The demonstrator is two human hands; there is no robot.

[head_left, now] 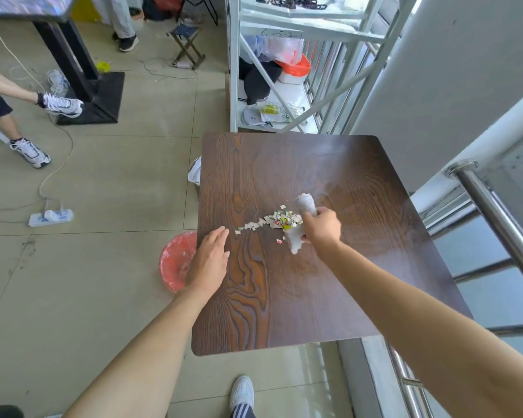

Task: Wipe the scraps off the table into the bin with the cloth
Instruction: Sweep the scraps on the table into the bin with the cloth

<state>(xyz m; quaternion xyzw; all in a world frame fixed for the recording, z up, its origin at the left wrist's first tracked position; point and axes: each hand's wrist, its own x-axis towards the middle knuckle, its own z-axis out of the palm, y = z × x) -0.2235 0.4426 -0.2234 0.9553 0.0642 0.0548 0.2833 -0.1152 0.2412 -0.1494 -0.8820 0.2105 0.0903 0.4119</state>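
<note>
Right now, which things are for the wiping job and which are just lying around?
For the job: white cloth in the right hand, paper scraps, wooden table, red bin, left hand.
Just lying about: power strip, folding stool, metal shelf.

White power strip on the tiled floor, cable trailing away. Folding stool farther back. Black stand base at left. White metal shelving holding bags. Steel railing at right.
</note>
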